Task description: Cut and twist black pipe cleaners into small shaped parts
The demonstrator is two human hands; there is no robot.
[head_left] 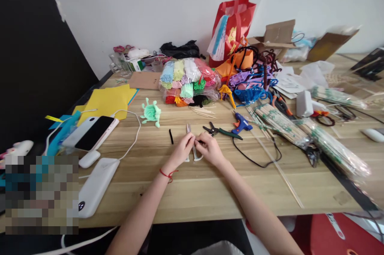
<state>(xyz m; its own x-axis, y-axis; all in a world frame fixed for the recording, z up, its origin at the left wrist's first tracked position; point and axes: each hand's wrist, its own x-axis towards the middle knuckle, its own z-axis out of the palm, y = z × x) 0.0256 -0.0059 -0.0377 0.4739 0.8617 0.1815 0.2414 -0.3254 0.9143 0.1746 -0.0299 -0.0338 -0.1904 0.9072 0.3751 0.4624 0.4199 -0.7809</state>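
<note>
My left hand [183, 148] and my right hand [210, 148] meet over the middle of the wooden table, fingertips pinched close together. Something small and dark shows between them, too small to make out. Beneath the fingers lie scissors with white handles [196, 158], partly hidden by my hands. A short black strip [171, 136] rests just left of my left hand. Beyond my right hand are green-handled pliers [230, 133] and a blue glue gun [241, 122]. A mint-green fuzzy figure [151, 113] stands further left.
Bundled coloured pipe cleaners [189, 81] lie at the back, beside a red bag [234, 31]. Wrapped sticks [282, 125] and a black cable [261, 166] are on the right. A phone [94, 133], a white power bank [99, 187] and yellow sheets [105, 103] occupy the left.
</note>
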